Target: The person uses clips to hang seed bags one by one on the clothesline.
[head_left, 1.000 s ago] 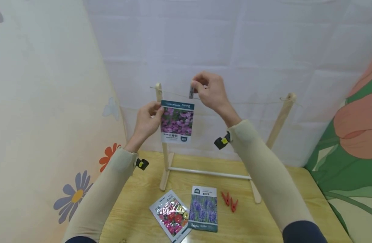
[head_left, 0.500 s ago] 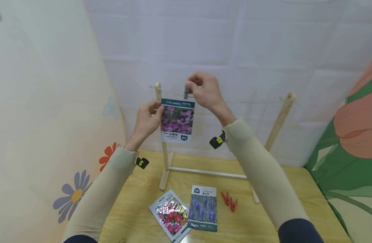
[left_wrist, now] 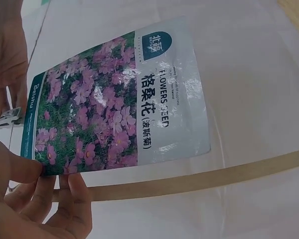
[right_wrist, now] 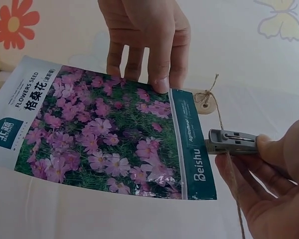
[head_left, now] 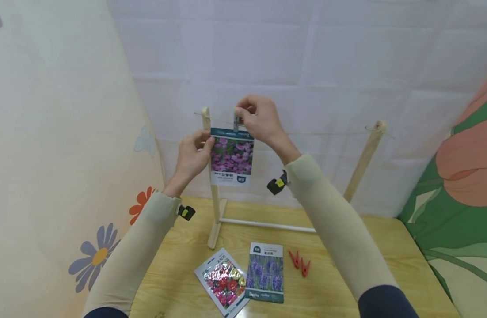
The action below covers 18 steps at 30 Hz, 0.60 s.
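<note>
My left hand pinches the left edge of a flower seed packet with pink blooms, near its upper corner. The packet hangs upside down, its teal end at the top, just below the twine. A grey clothespin is pinched between thumb and fingers of my right hand. Its nose meets the middle of the packet's teal edge and the twine passes across it, as the right wrist view shows. In the left wrist view the same clothespin sits close to the teal edge.
The twine runs between two wooden posts, the left post and the right post, joined by a white rod. On the wooden table lie a red-flower packet, a purple-flower packet and two red clothespins.
My right hand has moved left along the twine with the grey clothespin, from beyond the packet's right corner to the middle of its top edge. The left hand and the packet have barely moved.
</note>
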Tool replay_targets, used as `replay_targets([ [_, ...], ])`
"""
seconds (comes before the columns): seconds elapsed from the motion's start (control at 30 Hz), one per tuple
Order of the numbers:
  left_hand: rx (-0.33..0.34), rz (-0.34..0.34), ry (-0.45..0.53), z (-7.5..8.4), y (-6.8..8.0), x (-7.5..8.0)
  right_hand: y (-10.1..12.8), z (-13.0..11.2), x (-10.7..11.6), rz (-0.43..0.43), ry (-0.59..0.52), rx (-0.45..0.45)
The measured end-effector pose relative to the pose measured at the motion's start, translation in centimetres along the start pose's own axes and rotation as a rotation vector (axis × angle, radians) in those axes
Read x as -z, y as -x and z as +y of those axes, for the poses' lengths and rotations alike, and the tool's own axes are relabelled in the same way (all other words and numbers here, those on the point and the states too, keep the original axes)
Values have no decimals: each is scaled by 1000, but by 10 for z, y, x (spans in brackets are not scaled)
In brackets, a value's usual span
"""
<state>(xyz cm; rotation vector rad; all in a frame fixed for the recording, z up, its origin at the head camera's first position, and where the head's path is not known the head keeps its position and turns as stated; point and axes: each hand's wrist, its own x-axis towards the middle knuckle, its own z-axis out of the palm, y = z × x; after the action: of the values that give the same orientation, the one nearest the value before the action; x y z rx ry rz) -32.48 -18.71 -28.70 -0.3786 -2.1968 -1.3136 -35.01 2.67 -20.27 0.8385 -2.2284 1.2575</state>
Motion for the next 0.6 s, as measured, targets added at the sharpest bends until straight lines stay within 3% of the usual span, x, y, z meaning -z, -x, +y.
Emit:
replay_targets([
  [0.6, -7, 10, 32, 1, -1, 1, -2, -2, -11, -47, 40, -3],
])
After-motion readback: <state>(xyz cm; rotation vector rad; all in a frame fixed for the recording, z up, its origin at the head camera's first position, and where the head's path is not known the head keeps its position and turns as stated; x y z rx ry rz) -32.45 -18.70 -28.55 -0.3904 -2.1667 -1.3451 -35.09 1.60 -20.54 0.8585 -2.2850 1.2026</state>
